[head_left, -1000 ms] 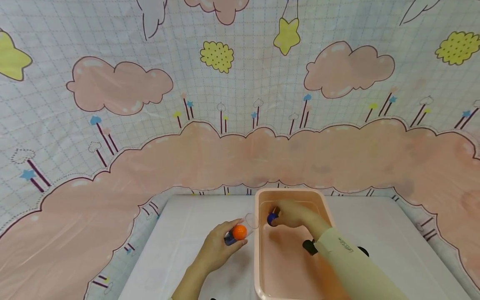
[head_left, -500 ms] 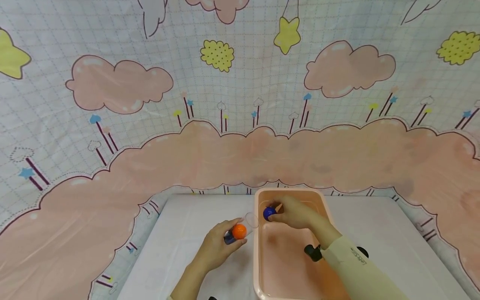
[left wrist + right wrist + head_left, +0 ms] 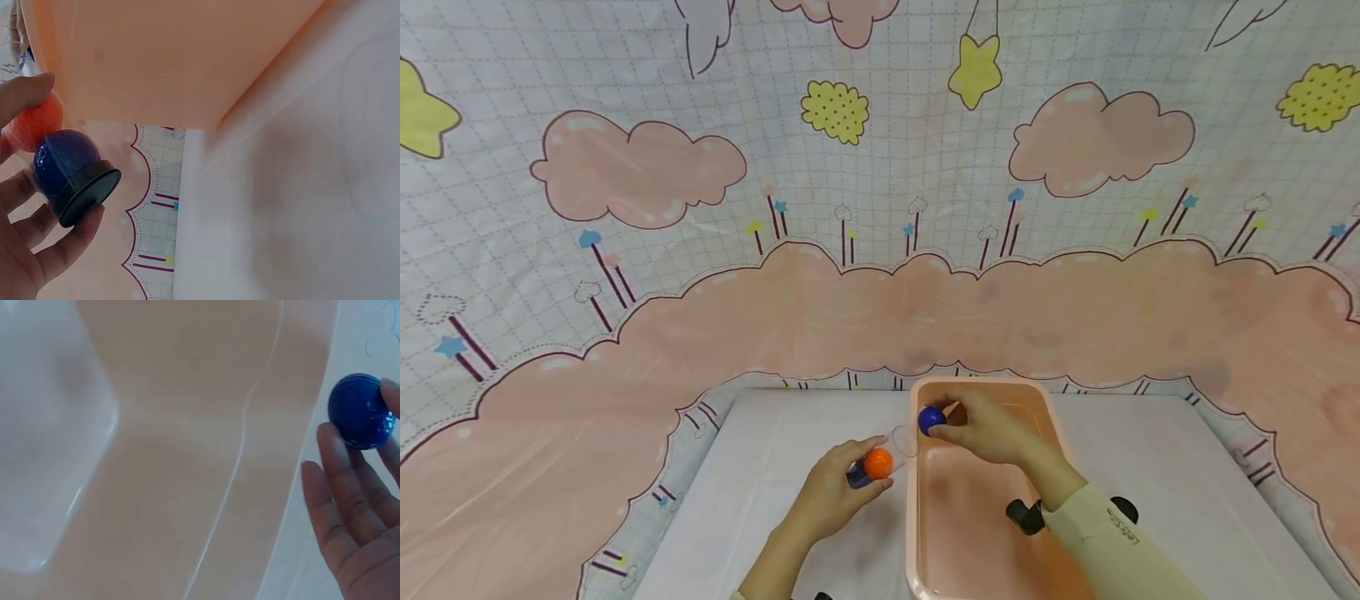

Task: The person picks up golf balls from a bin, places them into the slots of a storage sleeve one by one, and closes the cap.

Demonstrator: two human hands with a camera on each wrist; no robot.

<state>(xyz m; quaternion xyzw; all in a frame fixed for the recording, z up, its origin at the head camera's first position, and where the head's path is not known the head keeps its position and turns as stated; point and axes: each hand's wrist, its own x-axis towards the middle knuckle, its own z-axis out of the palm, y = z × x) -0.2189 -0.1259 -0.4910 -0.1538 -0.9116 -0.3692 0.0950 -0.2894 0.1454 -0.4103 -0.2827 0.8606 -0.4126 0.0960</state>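
Note:
My left hand (image 3: 831, 496) grips a clear tube (image 3: 901, 444), tilted with its mouth toward the bin. Inside it, an orange ball (image 3: 878, 463) sits against a dark blue ball (image 3: 65, 159), above a black round base (image 3: 92, 195). The thumb and fingers wrap the tube's sides in the left wrist view. My right hand (image 3: 992, 429) pinches another blue ball (image 3: 932, 422) by thumb and fingertips, over the bin's left rim, just right of the tube's mouth. In the right wrist view this dimpled ball (image 3: 359, 412) lies past the bin's edge.
A peach-orange plastic bin (image 3: 913, 517) stands on the white table (image 3: 737, 475), right of the left hand. Black pieces (image 3: 1024, 517) show on both sides of the right sleeve (image 3: 1101, 525). A cloud-patterned cloth (image 3: 880, 317) hangs behind the table.
My right hand has lifted and moved left with the blue ball, from inside the bin to its left rim near the tube. The left hand and tube have stayed nearly still.

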